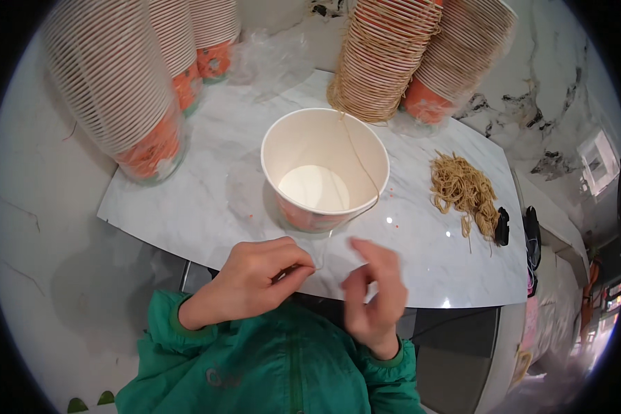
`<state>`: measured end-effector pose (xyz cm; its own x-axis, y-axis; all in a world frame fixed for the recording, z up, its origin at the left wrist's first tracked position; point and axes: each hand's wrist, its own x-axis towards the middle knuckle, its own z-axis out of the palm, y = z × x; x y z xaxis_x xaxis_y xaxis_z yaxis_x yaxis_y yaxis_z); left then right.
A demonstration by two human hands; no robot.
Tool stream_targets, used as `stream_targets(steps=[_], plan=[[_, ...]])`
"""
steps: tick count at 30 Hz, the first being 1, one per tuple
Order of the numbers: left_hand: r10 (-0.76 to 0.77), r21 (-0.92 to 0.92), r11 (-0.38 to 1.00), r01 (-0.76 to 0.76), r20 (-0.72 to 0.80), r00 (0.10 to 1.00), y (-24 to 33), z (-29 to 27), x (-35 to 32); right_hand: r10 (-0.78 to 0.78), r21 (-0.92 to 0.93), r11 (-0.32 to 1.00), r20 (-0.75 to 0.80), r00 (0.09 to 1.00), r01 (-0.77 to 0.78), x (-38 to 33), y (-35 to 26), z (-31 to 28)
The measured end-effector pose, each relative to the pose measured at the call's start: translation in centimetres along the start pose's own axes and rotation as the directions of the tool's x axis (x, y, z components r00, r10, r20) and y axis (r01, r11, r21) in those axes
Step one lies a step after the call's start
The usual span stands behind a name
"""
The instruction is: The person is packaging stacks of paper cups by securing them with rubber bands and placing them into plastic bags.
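In front of me a white-lined paper bucket (pixel 366 131) stands upright on the marble-patterned table (pixel 214 155). A thin tan string (pixel 358 153) lies over its far rim, slants across the mouth and passes the right side of the rim toward me. My left hand (pixel 259 272) is closed near the table's front edge, thumb and forefinger pinched on the string's end. To its right, my right hand (pixel 376 293) has thumb and forefinger apart, slightly smeared by motion, with nothing seen between them. Neither hand touches the bucket.
A loose pile of tan strings (pixel 466 186) lies at the right, beside a small black object (pixel 502 226). Tall nested bucket stacks (pixel 117 83) stand at the left and back. One back stack (pixel 383 58) is wrapped in string. Clear plastic wrap (pixel 272 65) lies behind.
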<state>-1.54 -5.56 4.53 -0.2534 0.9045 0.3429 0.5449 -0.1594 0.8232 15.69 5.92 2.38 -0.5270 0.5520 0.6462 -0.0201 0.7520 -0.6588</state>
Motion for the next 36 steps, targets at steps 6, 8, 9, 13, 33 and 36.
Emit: stream_targets(steps=[6, 8, 9, 13, 33, 36], plan=[[0.058, 0.036, 0.998, -0.059, 0.021, 0.998, 0.8, -1.6, 1.1, -0.193, -0.049, 0.979, 0.093, 0.977, 0.199, 0.4, 0.0, 2.3], [-0.07, -0.002, 0.998, 0.07, 0.056, 0.996, 1.1, -2.3, 1.3, -0.219, -0.054, 0.973, 0.091, 0.972, 0.224, 1.2, 0.2, 2.7], [-0.071, 0.0, 0.997, 0.071, 0.057, 0.996, 1.1, -2.4, 1.3, -0.244, -0.061, 0.966, 0.088, 0.966, 0.25, 1.5, 0.3, 2.8], [0.073, 0.155, 0.986, -0.057, -0.094, 0.993, 0.6, -3.5, 1.9, -0.235, -0.051, 0.969, 0.094, 0.967, 0.241, 2.0, 0.6, 3.0], [0.485, 0.558, 0.701, -0.445, 0.084, 0.87, -0.5, -2.9, 6.2, 0.265, 0.289, 0.93, -0.096, 0.959, -0.228, 2.7, 1.9, 2.9], [0.481, 0.557, 0.702, -0.443, 0.088, 0.872, -0.6, -2.8, 6.3, 0.276, 0.311, 0.919, -0.074, 0.958, -0.241, 3.0, 2.4, 3.3]])
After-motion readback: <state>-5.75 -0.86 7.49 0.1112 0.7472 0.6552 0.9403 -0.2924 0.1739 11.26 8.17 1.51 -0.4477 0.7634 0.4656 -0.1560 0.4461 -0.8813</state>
